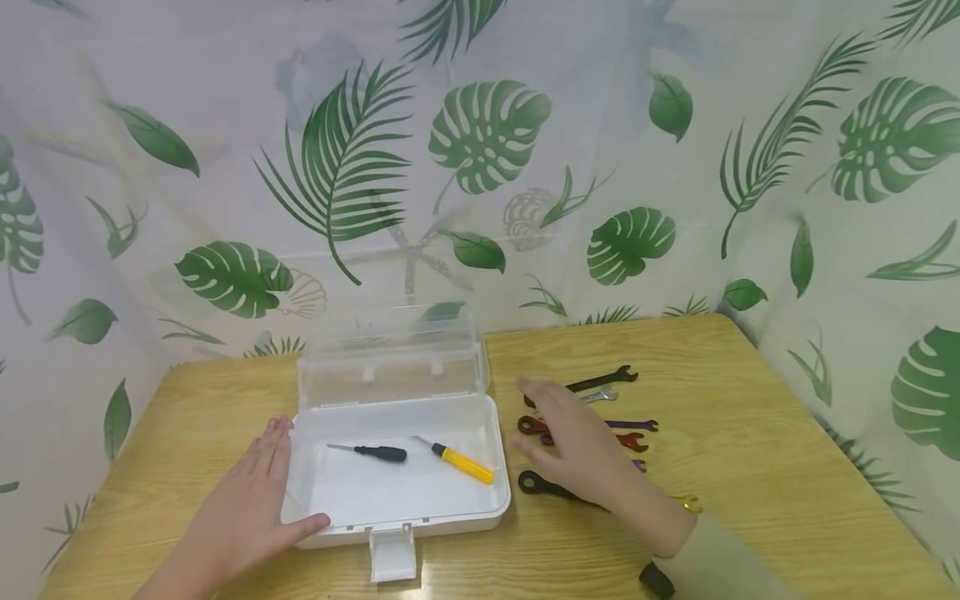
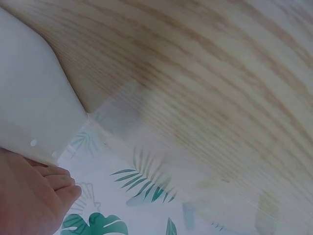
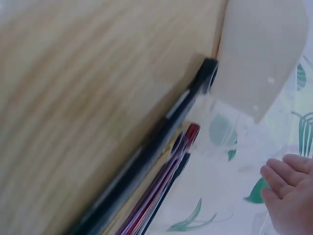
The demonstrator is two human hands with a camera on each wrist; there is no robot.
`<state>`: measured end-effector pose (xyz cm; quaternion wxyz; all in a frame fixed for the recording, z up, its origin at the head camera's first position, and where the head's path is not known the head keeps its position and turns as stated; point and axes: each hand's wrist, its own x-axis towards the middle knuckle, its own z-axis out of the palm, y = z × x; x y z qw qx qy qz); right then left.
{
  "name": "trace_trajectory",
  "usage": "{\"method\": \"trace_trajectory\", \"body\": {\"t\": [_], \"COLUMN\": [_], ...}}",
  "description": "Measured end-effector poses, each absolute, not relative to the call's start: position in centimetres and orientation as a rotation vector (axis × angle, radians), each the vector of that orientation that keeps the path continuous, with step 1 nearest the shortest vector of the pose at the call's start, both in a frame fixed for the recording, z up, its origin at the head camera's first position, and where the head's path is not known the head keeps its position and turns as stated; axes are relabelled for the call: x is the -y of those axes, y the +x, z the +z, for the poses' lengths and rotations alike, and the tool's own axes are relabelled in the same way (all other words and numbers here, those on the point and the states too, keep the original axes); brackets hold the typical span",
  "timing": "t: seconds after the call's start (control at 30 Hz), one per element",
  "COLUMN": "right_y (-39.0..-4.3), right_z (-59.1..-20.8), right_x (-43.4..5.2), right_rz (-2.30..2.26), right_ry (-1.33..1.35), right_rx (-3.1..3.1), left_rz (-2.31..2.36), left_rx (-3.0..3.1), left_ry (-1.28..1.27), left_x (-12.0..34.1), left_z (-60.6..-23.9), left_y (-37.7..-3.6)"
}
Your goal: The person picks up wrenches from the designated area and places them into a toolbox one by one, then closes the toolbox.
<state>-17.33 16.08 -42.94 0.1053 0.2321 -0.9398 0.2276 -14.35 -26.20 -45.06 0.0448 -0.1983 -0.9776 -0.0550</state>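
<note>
A person's left hand (image 1: 243,508) lay flat on the wooden table (image 1: 750,467), fingers straight and together, thumb touching the front left corner of an open white plastic box (image 1: 397,500). The right hand (image 1: 581,446) hovered with relaxed, slightly spread fingers over a row of wrenches (image 1: 600,382) just right of the box. Inside the box lay a black screwdriver (image 1: 378,452) and a yellow screwdriver (image 1: 461,462). Farther back, the clear lid (image 1: 390,354) stood upright before a leaf-printed curtain (image 1: 480,150).
</note>
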Motion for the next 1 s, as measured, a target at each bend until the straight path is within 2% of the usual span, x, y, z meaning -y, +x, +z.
{"method": "trace_trajectory", "body": {"t": [1.0], "right_y": [-23.5], "right_z": [-43.4], "right_x": [-21.8], "right_rz": [0.918], "right_ry": [0.385], "right_rx": [2.763], "left_rz": [-0.157], "left_rx": [2.971], "left_ry": [-0.619], "left_x": [26.3], "left_z": [-45.1], "left_y": [-14.3]}}
